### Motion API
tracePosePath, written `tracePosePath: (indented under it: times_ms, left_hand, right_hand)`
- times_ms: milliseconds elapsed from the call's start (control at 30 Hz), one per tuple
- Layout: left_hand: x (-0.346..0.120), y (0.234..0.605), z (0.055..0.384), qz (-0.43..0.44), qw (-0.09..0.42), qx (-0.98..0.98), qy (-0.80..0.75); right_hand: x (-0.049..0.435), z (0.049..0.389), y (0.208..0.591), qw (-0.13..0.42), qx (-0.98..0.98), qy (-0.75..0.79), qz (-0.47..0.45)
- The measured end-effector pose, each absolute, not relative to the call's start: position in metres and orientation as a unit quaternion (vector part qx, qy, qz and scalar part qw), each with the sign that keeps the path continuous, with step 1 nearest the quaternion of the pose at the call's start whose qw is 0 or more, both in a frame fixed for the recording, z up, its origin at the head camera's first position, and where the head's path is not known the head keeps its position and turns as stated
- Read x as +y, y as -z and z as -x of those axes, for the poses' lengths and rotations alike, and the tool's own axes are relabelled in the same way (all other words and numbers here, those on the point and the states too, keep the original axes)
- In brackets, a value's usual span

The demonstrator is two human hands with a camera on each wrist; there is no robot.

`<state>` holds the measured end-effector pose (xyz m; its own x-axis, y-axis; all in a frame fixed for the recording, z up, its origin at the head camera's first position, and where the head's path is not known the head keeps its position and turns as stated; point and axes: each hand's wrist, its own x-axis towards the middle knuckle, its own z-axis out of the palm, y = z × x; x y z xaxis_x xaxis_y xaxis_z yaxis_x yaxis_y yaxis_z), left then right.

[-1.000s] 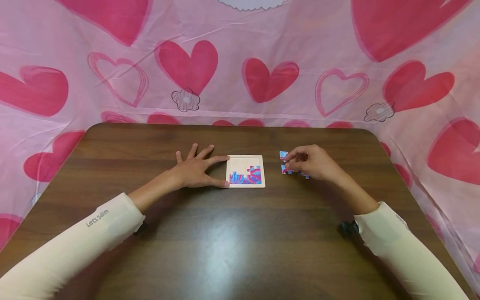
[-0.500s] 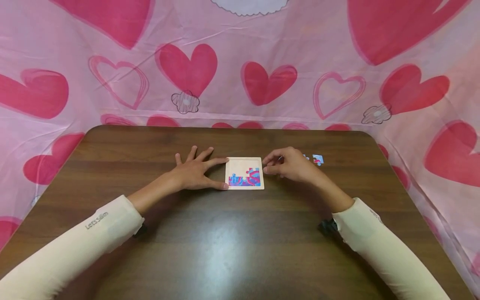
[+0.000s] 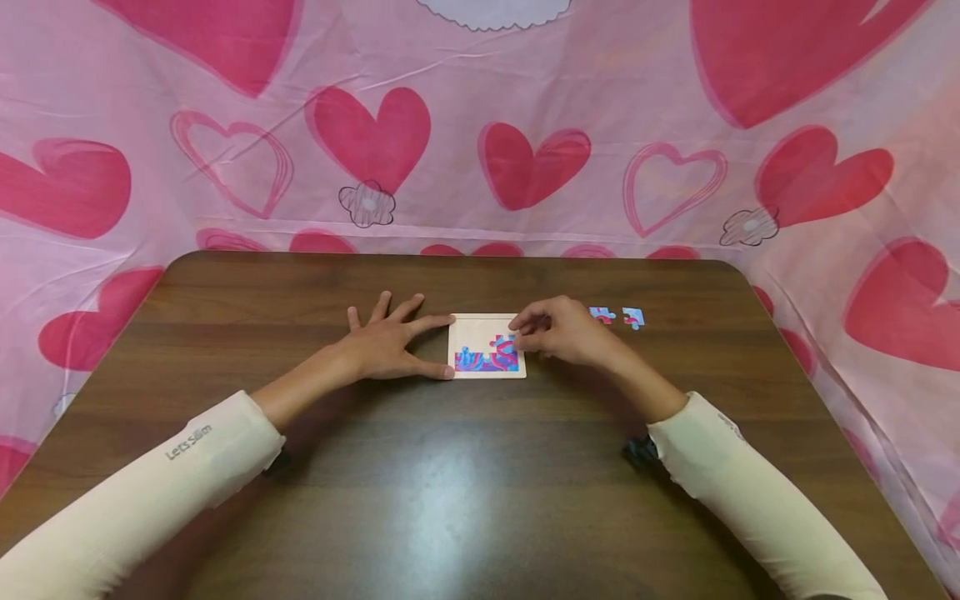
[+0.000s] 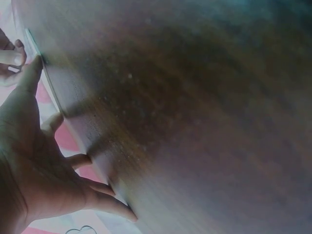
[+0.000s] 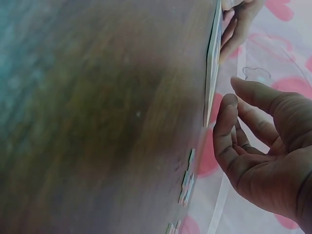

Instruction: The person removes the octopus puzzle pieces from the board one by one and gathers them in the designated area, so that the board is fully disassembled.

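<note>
My left hand is spread on the table, thumb and index fingertips at the left edge of a small wooden puzzle tray. Joined blue, pink and purple pieces fill the tray's bottom row and part of its right side. Over the tray's right edge, my right hand has thumb and index finger brought together, pinching a small puzzle piece mostly hidden by the fingertips. In the right wrist view, that hand is curved beside the tray. The left wrist view shows the left hand's splayed fingers along the tabletop.
Two loose blue-and-pink puzzle pieces, a nearer one and a farther one, lie right of the right hand. The brown wooden table ends at a pink heart-printed cloth behind and at both sides.
My right hand has moved left from the loose pieces to the tray's right edge, uncovering two pieces behind it. The left hand has stayed at the tray's left edge.
</note>
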<state>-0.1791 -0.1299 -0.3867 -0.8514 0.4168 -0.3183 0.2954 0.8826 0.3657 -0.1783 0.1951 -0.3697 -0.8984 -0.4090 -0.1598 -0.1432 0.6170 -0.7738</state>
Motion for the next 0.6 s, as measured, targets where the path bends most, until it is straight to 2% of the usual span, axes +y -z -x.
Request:
tracePosePath:
  times_ms: [600]
  left_hand:
    - [-0.130, 0.388, 0.181, -0.186, 0.199, 0.949, -0.157]
  right_hand:
    - [0.176, 0.189, 0.372, 0.182, 0.913, 0.294, 0.214]
